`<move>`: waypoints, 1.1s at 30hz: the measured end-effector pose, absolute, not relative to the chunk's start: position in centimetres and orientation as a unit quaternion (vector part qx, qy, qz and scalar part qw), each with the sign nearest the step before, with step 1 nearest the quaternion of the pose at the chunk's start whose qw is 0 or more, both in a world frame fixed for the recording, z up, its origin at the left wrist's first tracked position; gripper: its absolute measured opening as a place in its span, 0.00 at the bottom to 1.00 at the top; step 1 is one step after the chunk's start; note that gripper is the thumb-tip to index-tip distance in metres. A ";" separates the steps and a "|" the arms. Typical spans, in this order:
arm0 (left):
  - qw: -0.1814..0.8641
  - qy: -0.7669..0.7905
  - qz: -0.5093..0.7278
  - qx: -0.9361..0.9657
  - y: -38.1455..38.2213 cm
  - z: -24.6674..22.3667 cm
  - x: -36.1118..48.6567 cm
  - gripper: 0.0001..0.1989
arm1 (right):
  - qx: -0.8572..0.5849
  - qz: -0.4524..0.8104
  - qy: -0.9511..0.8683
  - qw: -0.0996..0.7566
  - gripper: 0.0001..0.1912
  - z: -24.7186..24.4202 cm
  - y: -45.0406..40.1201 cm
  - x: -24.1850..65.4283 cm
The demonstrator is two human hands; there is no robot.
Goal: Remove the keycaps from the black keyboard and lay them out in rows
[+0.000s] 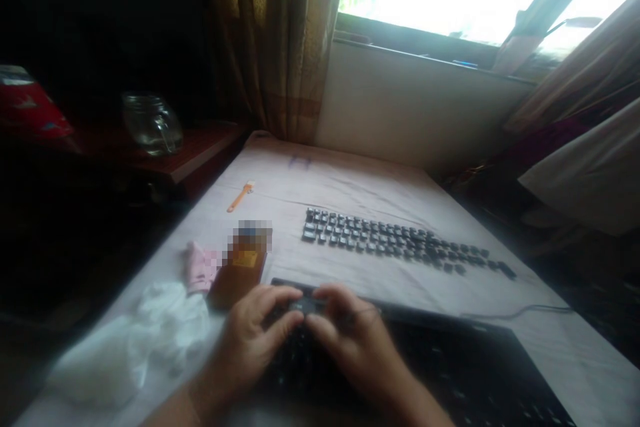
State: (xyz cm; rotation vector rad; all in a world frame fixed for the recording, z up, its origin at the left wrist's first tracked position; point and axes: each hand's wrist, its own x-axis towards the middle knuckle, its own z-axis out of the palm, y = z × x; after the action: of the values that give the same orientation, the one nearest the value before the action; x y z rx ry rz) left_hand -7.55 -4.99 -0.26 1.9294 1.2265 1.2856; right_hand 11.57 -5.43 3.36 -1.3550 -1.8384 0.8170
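A black keyboard (450,347) lies at the near side of the cloth-covered surface, with much of its face dark and blurred. Over its upper left corner, my left hand (250,330) and my right hand (350,323) meet with thumbs and forefingers bent inward. Between the fingertips of both hands shows a small dark keycap (299,305) with a pale mark. The fingers partly hide it, and I cannot tell whether it touches the keyboard. Beyond the keyboard, loose black keycaps (380,233) are laid out in rows.
Left of the keyboard are a brown bottle (240,270), a pink cloth (197,267) and a crumpled white bag (115,353). An orange-handled brush (241,197) lies farther back. A cable (525,310) runs right. A glass jar (153,123) stands on a wooden table (205,147).
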 end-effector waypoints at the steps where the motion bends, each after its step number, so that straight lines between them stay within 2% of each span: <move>1: 0.258 0.454 0.474 0.710 -5.0 -0.3 -7.6 0.07 | -0.515 0.298 -0.721 0.355 0.09 3.1 -5.3 11.6; 4: 0.261 0.458 0.472 0.707 -4.9 -0.1 -7.6 0.07 | -0.475 0.238 -0.765 0.365 0.09 2.7 -5.2 11.7; 9: 0.279 0.472 0.466 0.695 -4.9 0.1 -7.7 0.07 | -0.451 0.191 -0.815 0.310 0.06 3.8 -4.4 12.0; 14: 0.243 0.497 0.485 0.677 -4.4 -0.1 -7.9 0.15 | -0.570 0.106 -0.782 0.228 0.07 4.0 0.0 12.3; 18: 0.202 0.493 0.489 0.691 -4.2 -0.1 -8.0 0.12 | -0.618 0.085 -0.762 0.172 0.06 2.6 3.8 12.3; 25: 0.186 0.489 0.490 0.697 -4.2 0.3 -7.9 0.10 | -0.617 0.087 -0.767 0.152 0.08 1.2 5.0 12.0; 33: 0.172 0.479 0.487 0.710 -4.2 0.1 -7.7 0.09 | -0.615 0.101 -0.762 0.179 0.08 1.2 5.0 11.7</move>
State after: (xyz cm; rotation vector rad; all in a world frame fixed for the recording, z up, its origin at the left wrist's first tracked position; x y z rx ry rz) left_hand -7.72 -4.22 0.05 2.0144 1.3606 1.3828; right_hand 11.69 4.98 1.23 -1.7370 -2.1528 0.2845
